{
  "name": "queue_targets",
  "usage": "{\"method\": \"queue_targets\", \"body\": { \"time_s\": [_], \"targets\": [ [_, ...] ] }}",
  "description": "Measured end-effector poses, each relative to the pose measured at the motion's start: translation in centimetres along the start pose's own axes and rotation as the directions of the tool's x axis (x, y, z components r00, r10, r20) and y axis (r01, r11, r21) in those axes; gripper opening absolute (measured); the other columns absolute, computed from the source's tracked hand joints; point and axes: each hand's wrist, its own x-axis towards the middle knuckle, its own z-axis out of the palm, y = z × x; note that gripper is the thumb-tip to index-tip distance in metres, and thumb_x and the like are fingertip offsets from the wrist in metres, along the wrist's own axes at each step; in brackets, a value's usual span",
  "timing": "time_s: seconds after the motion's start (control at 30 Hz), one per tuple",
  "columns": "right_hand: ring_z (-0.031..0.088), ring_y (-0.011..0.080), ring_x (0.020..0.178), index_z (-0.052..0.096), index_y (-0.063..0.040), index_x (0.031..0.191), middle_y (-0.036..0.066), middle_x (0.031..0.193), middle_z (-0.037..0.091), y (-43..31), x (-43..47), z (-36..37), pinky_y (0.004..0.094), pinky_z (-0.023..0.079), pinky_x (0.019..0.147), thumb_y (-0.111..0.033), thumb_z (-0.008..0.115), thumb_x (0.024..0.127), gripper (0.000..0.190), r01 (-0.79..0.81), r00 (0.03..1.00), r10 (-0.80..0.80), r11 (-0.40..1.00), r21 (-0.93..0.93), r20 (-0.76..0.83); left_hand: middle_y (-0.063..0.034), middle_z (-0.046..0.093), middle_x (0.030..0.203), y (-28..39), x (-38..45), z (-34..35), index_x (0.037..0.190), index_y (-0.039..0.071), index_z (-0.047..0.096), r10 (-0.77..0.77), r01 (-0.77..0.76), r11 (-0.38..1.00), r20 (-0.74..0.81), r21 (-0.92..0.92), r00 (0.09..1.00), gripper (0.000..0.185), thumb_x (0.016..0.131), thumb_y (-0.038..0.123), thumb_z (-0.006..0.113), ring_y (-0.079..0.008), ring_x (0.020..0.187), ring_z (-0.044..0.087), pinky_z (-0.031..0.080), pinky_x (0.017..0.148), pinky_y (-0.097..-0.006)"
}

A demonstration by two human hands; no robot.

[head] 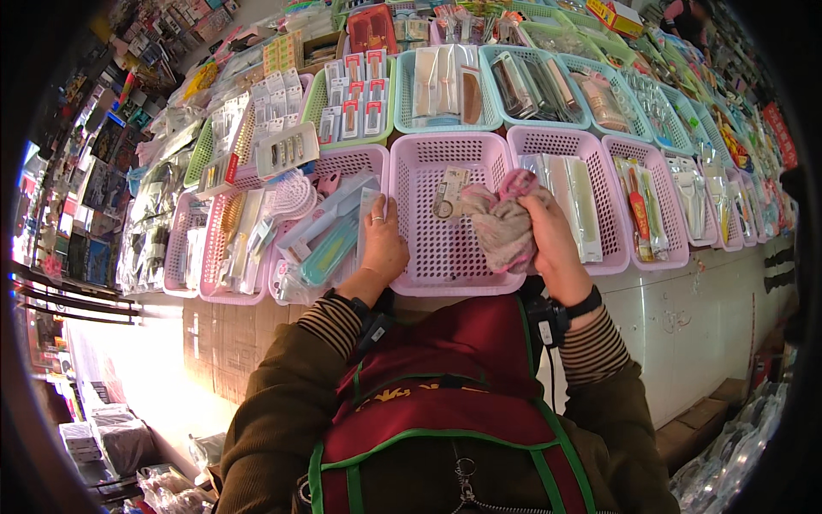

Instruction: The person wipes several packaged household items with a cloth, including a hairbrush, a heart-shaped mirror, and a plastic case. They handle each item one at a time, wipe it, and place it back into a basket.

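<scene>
My right hand (553, 241) grips a crumpled grey and pink cloth (504, 231) over the right side of a pink plastic basket (459, 288). A small printed card (451, 191) lies in that basket, which is otherwise nearly bare. My left hand (384, 241) is at the rim between this basket and the one on its left, its fingers against a clear packaged item (367, 212); whether it grips the item I cannot tell. That left basket holds a teal plastic case (329, 249), a light blue case (334, 204) and other packs.
Baskets of packaged goods surround the middle one: a white hairbrush (292, 196) and a small box of clippers (288, 151) at left, nail clippers on cards (353, 96) behind, flat packs (581, 205) at right. A person (687, 19) is at the far upper right.
</scene>
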Motion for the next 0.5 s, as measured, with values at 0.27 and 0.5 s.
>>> {"method": "queue_targets", "body": {
  "time_s": [0.27, 0.5],
  "targets": [
    [0.065, 0.0212, 0.098, 0.051, 0.006, 0.126, 0.013, 0.114, 0.064, 2.2, 8.0, 7.3, 0.0329, 0.054, 0.087, -0.016, 0.079, 0.082, 0.057, 0.327, 0.943, -0.331, 0.916, -0.233, 0.023, -0.0263, 0.033, 0.149, -1.0, -0.3, 0.0, 0.147, -0.006, 0.04, 0.061, -0.074, 0.99, -0.106, -0.124, 0.992, 0.08, 0.07, -0.005, 0.065, -0.05, 0.133, 0.035, 0.032, 0.115, -0.0515],
    [0.066, 0.0371, 0.103, 0.062, -0.003, 0.12, 0.018, 0.117, 0.067, 11.9, 17.4, 10.8, 0.0448, 0.053, 0.09, -0.024, 0.074, 0.082, 0.045, 0.262, 0.94, -0.332, 0.541, -0.799, 0.084, -0.0274, 0.031, 0.153, -1.0, -0.5, -0.5, 0.145, -0.01, 0.04, 0.057, -0.07, 0.988, -0.096, -0.134, 0.994, 0.075, 0.072, -0.006, 0.057, -0.0497, 0.127, 0.039, 0.033, 0.114, -0.0506]
  ]
}}
